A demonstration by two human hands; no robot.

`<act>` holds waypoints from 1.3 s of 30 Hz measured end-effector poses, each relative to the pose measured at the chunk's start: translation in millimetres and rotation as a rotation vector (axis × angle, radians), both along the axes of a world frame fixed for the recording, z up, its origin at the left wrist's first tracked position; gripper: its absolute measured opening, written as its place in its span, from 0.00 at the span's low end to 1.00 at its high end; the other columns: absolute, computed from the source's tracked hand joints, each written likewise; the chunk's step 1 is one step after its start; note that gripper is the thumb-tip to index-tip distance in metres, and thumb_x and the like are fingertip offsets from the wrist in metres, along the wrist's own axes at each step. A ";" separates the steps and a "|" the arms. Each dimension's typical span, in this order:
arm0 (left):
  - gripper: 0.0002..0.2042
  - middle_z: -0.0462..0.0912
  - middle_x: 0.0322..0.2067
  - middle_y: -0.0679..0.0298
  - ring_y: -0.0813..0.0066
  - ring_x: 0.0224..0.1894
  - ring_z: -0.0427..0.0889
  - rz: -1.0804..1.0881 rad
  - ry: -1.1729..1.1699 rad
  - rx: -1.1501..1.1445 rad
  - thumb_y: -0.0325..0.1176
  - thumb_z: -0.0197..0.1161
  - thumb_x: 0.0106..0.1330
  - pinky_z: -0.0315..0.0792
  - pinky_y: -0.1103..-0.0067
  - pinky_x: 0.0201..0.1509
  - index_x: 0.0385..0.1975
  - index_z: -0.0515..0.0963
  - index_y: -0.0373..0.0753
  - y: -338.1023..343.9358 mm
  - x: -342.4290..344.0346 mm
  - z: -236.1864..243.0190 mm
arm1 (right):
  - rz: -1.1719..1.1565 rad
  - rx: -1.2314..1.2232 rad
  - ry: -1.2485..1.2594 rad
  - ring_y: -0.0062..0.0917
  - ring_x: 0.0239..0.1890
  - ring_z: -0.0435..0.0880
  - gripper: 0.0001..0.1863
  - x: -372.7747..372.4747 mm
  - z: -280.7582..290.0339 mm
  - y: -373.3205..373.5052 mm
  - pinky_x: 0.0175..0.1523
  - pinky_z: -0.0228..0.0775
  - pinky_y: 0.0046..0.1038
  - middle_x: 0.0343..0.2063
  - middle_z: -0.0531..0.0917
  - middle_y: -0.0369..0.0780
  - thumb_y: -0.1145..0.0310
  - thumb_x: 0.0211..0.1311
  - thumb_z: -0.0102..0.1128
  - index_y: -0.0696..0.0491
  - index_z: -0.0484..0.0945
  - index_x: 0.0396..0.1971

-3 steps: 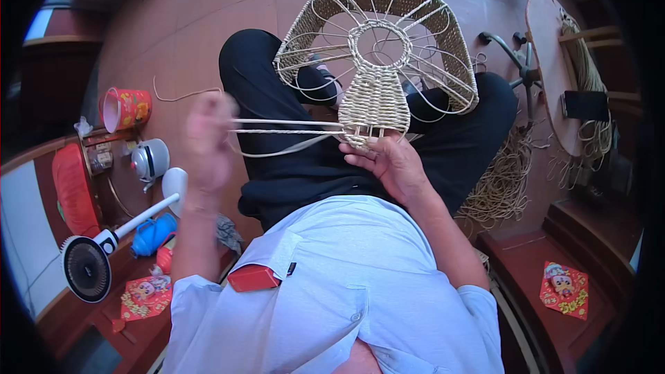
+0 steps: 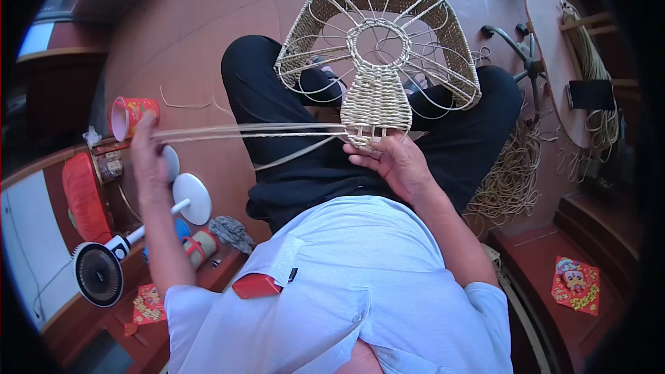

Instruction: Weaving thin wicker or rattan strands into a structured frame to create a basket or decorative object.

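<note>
A wicker frame (image 2: 379,90) of woven pale cord rests over my legs, with a wide arched band, a ring with wire loops and a tightly woven narrower section nearest me. My right hand (image 2: 393,165) is closed on that section's lower end, thumb on the front, fingers partly behind it. My left hand (image 2: 145,140), out to the left and slightly blurred, grips pale cords (image 2: 256,133) stretched from the lower end of the weaving. A looser strand hangs below them across my left thigh.
At left are a red patterned bucket (image 2: 130,109), a white-stemmed fan (image 2: 98,271) and red cushion (image 2: 86,196). At right lie coiled cord (image 2: 504,176), a wheeled chair base (image 2: 528,62) and a leaning oval board (image 2: 551,48) with more cord and a black phone (image 2: 589,95).
My left hand has moved further left, drawing the cords out longer. My right hand stays on the lower end of the woven piece.
</note>
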State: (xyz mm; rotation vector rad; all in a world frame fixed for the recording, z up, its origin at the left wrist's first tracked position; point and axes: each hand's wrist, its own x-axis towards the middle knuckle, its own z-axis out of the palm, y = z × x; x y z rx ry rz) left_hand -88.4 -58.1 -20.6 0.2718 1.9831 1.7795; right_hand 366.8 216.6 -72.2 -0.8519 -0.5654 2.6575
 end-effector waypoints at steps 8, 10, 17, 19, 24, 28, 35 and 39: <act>0.37 0.52 0.84 0.50 0.60 0.76 0.68 0.802 0.066 -0.668 0.59 0.59 0.77 0.71 0.52 0.71 0.78 0.66 0.42 -311.1 -247.3 135.5 | -0.014 -0.007 -0.030 0.38 0.57 0.90 0.24 0.2 -2.6 -0.7 0.63 0.86 0.37 0.58 0.85 0.52 0.72 0.78 0.55 0.65 0.69 0.68; 0.34 0.62 0.78 0.50 0.59 0.72 0.73 0.585 0.217 -1.060 0.58 0.60 0.76 0.72 0.56 0.70 0.74 0.72 0.41 -294.8 -252.9 150.2 | -0.019 0.010 0.009 0.38 0.57 0.90 0.24 -2.5 -5.1 -0.3 0.63 0.86 0.37 0.59 0.85 0.52 0.72 0.77 0.55 0.65 0.69 0.69; 0.11 0.87 0.50 0.61 0.73 0.56 0.83 -0.556 0.700 -0.460 0.31 0.61 0.80 0.75 0.75 0.63 0.54 0.85 0.35 29.6 56.1 21.4 | -0.019 0.048 0.018 0.37 0.56 0.90 0.24 0.1 -11.3 -1.0 0.62 0.86 0.36 0.56 0.86 0.51 0.71 0.76 0.56 0.65 0.71 0.67; 0.11 0.88 0.47 0.57 0.64 0.51 0.86 -0.744 0.713 -0.427 0.30 0.62 0.77 0.77 0.74 0.60 0.55 0.84 0.37 96.9 172.9 7.0 | 0.000 0.065 -0.018 0.36 0.55 0.90 0.24 0.4 -14.2 -3.7 0.62 0.86 0.36 0.56 0.86 0.51 0.71 0.76 0.57 0.65 0.72 0.66; 0.09 0.88 0.39 0.52 0.53 0.40 0.89 -1.068 0.630 -0.435 0.35 0.63 0.78 0.82 0.66 0.46 0.46 0.84 0.37 159.9 241.6 15.4 | 0.023 0.083 -0.049 0.33 0.54 0.90 0.22 -2.6 -10.0 -1.1 0.60 0.86 0.36 0.54 0.87 0.48 0.72 0.74 0.57 0.63 0.74 0.64; 0.09 0.86 0.37 0.50 0.46 0.40 0.87 -0.928 0.862 -0.468 0.35 0.62 0.78 0.80 0.62 0.45 0.43 0.83 0.36 124.3 184.4 23.0 | 0.019 0.055 -0.015 0.35 0.56 0.89 0.21 -1.8 -11.7 -3.8 0.62 0.85 0.37 0.57 0.86 0.47 0.72 0.78 0.54 0.61 0.73 0.67; 0.11 0.83 0.35 0.48 0.46 0.37 0.81 -0.255 0.976 -0.964 0.38 0.59 0.76 0.74 0.59 0.43 0.35 0.78 0.36 -32.5 -50.7 44.6 | 0.009 0.040 0.080 0.37 0.57 0.89 0.20 1.1 -22.5 -1.1 0.63 0.85 0.38 0.58 0.85 0.48 0.75 0.79 0.53 0.62 0.71 0.67; 0.08 0.88 0.38 0.42 0.38 0.44 0.88 0.326 0.802 -1.186 0.33 0.59 0.74 0.77 0.50 0.45 0.37 0.82 0.38 -99.4 -138.5 73.9 | 0.029 0.040 0.036 0.38 0.58 0.89 0.21 0.9 -18.4 1.2 0.64 0.85 0.39 0.59 0.85 0.49 0.75 0.79 0.52 0.63 0.71 0.67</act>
